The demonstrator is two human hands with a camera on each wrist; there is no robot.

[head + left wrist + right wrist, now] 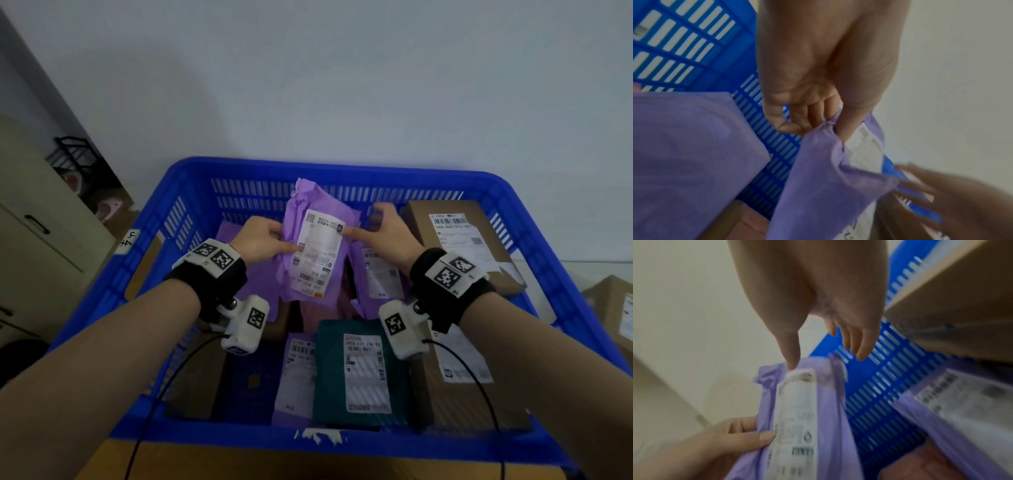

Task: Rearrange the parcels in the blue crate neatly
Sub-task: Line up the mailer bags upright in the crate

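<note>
A blue slatted crate (342, 169) holds several parcels. My left hand (284, 240) pinches the left edge of a crumpled purple mailer parcel (315, 246) and holds it upright above the crate's middle, white label facing me. In the left wrist view, the left hand (824, 126) has its thumb on the front of the purple parcel (822, 178) and its fingers behind. My right hand (363, 221) touches the parcel's upper right corner with the thumb. In the right wrist view, the right hand (826, 361) has loose fingers clear of the parcel (797, 418).
In the crate lie a teal parcel (359, 373), a tall brown box (459, 236) at the far right, another brown box (472, 387) near right, more purple mailers (380, 274) and a dark blue parcel (250, 380). A cabinet (41, 240) stands left; a carton (613, 308) sits outside right.
</note>
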